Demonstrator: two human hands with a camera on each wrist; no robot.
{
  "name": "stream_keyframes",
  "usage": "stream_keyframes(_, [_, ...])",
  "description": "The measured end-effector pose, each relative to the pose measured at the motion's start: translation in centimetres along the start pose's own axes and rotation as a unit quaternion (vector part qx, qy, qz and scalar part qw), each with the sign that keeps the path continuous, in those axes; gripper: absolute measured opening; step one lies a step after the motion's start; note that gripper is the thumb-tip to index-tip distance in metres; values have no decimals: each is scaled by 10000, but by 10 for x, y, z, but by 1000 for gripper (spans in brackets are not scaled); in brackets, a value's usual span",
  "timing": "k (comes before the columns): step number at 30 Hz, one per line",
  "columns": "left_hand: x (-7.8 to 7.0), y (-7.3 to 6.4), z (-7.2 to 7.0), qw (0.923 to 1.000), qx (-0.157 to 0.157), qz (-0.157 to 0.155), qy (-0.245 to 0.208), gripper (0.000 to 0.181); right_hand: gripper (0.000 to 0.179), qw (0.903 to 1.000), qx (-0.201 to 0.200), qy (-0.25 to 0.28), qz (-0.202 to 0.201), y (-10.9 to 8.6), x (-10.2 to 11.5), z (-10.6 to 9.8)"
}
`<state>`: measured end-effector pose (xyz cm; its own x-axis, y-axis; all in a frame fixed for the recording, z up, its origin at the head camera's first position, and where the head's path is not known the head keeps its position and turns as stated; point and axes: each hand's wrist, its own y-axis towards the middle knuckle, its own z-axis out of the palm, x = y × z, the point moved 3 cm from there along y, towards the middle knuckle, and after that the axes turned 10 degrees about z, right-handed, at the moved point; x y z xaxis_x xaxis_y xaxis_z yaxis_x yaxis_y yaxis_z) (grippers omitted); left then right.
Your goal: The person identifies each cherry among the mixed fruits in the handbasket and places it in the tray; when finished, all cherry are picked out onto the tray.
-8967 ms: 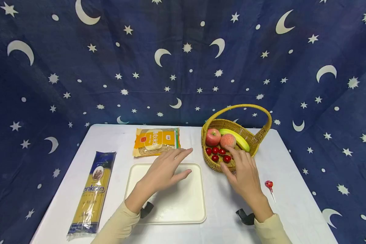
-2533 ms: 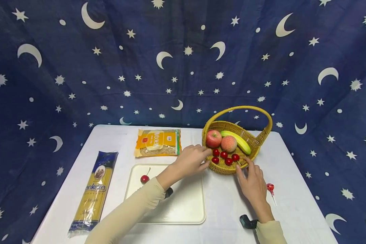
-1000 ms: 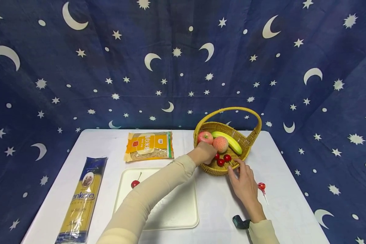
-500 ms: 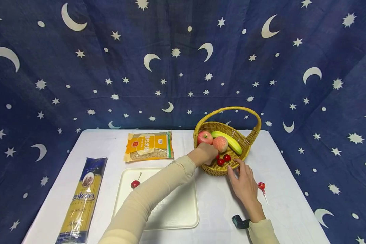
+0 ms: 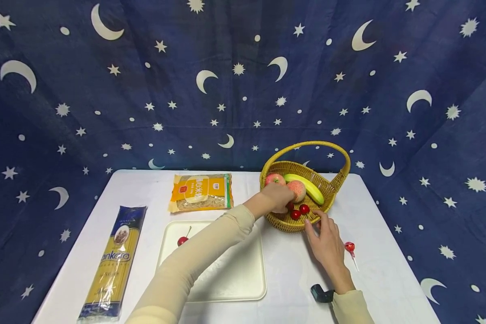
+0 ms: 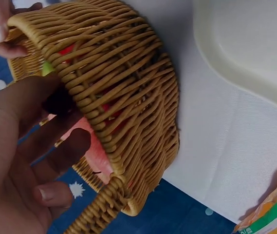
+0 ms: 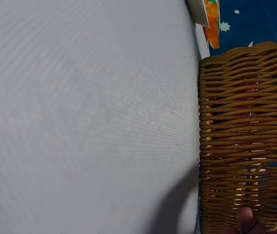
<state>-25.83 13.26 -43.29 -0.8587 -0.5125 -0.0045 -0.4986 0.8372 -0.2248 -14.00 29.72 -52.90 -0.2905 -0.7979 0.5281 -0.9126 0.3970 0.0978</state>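
My left hand (image 5: 278, 198) reaches into the wicker basket (image 5: 285, 227) from its left side. In the left wrist view, its thumb and finger pinch a dark round cherry (image 6: 59, 101) just inside the rim. At the basket's front right, my right hand (image 5: 326, 240) grips the rim, its thumb against the outer weave in the right wrist view. A red apple (image 5: 274, 179), a peach (image 5: 297, 191), a banana (image 5: 310, 189) and loose cherries (image 5: 295, 214) lie in the basket. One stemmed cherry (image 5: 182, 241) sits on the cream tray (image 5: 236, 279), partly behind my left sleeve.
A blue and yellow pasta packet (image 5: 112, 265) lies at the table's left. Behind the tray is an orange packet of noodles (image 5: 201, 192). A red lollipop (image 5: 350, 247) lies right of my right hand. The basket's tall handle (image 5: 316, 144) arches over the fruit.
Since the oldest frame, a cherry has come onto the tray and my right hand has taken the basket's rim. My left hand went into the basket and has just lifted slightly.
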Motion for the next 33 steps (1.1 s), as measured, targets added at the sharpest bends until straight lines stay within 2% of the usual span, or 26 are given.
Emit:
stream_keyframes(4, [1, -7, -6, 9990, -351, 114, -264, 26, 54, 10000, 57, -7, 53, 0, 0, 0])
stream_keyframes(8, [0, -20, -13, 9951, -873, 231, -407, 29, 55, 9999, 102, -20, 112, 0, 1, 0])
stream_keyframes(15, [0, -45, -19, 9816, -1807, 250, -570, 30, 57, 9997, 170, -68, 131, -1, 2, 0])
stream_keyframes(23, [-1, -81, -19, 9657, -2490, 123, -728, 36, 57, 9997, 179, -66, 178, 0, 2, 1])
stream_keyframes(27, [-3, -100, -19, 9546, -2893, 96, -698, 36, 57, 9997, 154, -56, 176, -1, 2, 0])
stream_keyframes(33, [-7, -124, -28, 9284, -3668, 184, -575, 35, 55, 9998, 101, -34, 149, -3, 4, -1])
